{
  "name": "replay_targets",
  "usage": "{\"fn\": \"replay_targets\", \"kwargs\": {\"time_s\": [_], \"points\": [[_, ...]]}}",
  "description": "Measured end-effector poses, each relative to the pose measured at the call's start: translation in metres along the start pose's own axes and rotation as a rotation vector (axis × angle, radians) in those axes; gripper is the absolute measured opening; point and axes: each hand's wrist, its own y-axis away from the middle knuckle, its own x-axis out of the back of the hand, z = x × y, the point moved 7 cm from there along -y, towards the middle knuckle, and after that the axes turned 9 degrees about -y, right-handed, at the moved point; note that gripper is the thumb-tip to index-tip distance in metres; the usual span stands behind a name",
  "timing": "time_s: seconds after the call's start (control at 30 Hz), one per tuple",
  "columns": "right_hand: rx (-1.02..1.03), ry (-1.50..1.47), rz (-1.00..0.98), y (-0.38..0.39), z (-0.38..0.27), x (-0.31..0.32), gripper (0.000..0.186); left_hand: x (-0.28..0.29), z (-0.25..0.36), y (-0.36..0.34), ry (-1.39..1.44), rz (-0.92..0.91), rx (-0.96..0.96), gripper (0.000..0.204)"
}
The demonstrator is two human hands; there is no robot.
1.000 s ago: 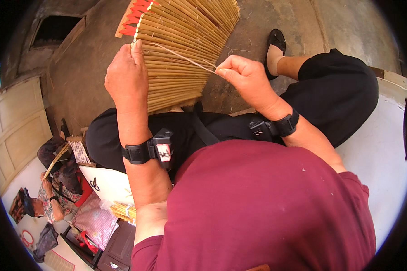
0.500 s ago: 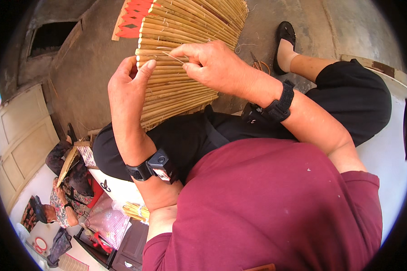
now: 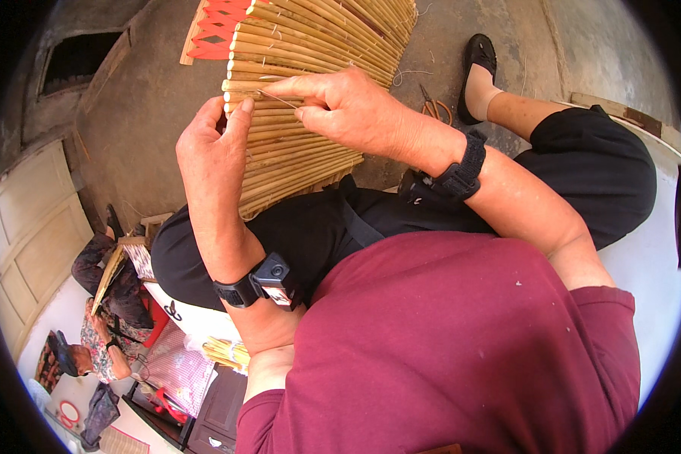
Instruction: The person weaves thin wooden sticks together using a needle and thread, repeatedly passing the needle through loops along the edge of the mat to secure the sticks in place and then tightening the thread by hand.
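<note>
A mat of straight yellow-brown sticks point(image 3: 295, 144), bound side by side with white thread, fans out over my lap and beyond my knees. My left hand point(image 3: 213, 147) pinches the pale cut end of one stick at the mat's left edge, thumb on top, with the other fingers partly hidden beneath. Just right of it, my right hand point(image 3: 352, 110) lies over the sticks. Between its thumb and forefinger it grips a thin pale strand point(image 3: 278, 99) slanting toward the left thumb; whether this is thread or a needle I cannot tell.
Orange-handled scissors point(image 3: 435, 107) lie on the concrete floor beside my shoe point(image 3: 478, 72). A red lattice piece point(image 3: 218, 30) is at the mat's far left. At lower left another person point(image 3: 98, 340) sits holding a similar stick piece, near a bundle of sticks point(image 3: 225, 351).
Both hands have shifted slightly left along with the mat's edge. The right hand keeps its grip on the strand, and the left still pinches at the stick ends.
</note>
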Motion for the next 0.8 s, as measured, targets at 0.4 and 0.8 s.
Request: {"fn": "replay_targets", "kwargs": {"time_s": [0.4,0.8], "points": [[-0.146,-0.140,0.028,-0.002,0.005,-0.004,0.039,0.002,0.000,0.002,0.001,0.032,-0.002,0.022],[-0.117,0.235,-0.197,-0.037,-0.026,0.001,0.034,0.007,0.005,0.002,-0.177,0.081,-0.116,0.021]]}}
